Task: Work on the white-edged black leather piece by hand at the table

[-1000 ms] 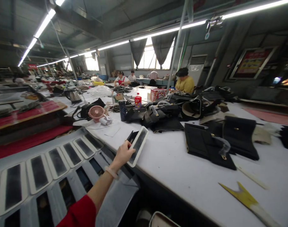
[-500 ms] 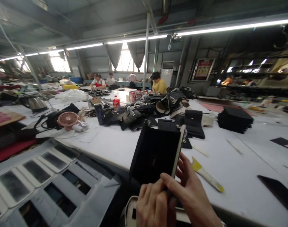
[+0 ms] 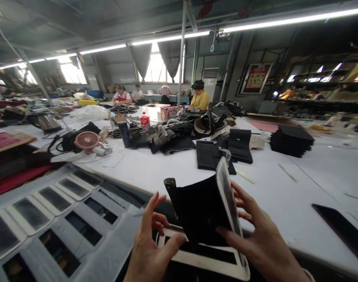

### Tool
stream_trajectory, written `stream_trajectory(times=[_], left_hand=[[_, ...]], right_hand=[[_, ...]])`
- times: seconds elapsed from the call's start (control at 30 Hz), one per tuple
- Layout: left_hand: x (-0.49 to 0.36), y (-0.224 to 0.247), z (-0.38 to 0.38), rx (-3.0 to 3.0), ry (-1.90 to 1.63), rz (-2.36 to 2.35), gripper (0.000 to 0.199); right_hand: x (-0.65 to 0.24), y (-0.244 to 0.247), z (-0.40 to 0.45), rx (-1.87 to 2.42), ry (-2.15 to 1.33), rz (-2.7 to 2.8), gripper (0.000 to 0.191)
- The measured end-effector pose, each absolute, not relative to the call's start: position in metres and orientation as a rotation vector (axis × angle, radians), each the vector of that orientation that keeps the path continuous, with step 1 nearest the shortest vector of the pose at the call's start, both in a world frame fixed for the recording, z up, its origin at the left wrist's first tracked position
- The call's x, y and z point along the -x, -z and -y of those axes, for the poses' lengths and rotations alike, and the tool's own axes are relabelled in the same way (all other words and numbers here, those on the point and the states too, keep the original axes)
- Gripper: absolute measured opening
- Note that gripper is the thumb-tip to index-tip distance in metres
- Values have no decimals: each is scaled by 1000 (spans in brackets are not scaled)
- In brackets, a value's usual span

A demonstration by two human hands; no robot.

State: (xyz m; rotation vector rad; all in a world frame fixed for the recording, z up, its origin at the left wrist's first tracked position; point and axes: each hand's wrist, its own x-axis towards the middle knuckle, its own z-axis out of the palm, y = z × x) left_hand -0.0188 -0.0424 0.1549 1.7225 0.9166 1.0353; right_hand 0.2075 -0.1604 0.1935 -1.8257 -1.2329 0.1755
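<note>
A black leather bag piece (image 3: 196,207) stands open before me, with a rolled edge at its upper left. Along its right side runs a white-edged panel (image 3: 224,184); a white-rimmed frame (image 3: 202,260) with a dark middle lies under it. My right hand (image 3: 264,239) is closed on the right side of the bag piece, thumb on the black inside and fingers behind the panel. At the lower left, my left hand (image 3: 155,243) is open, fingers spread and curved; its thumb is near the white rim, and whether it touches I cannot tell.
White-bordered dark panels (image 3: 49,199) lie on grey sheeting at left. Across the white table are a pink fan (image 3: 87,141), a heap of black bag parts (image 3: 173,133), a black stack (image 3: 292,141) and a dark flat piece (image 3: 340,231). Several people work farther back.
My left hand has come off the bag piece and moved left, its fingers opening. The piece has tilted and dropped lower, showing more of the white-edged panel. My right hand has shifted right.
</note>
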Motion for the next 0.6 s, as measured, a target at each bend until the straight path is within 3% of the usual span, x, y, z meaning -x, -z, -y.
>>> stream_trajectory(times=[0.2,0.27,0.37,0.43,0.6], left_hand=[[10,-164,26,-1494,-974,-872,89],[10,-163,18,-1560,-933,-852,72],[11,-159,9,-1738,-814,-818,26],[13,-154,6,-1809,-804,-810,13],[30,-132,-1,-1873,-849,-865,26]], right_hand=[[-196,-182,157,1860,25,1425,84],[-195,-177,158,1865,21,1455,84],[-197,-169,158,1861,47,1501,85],[-198,-165,158,1857,72,1533,87],[-194,-169,160,1836,-15,1525,101]])
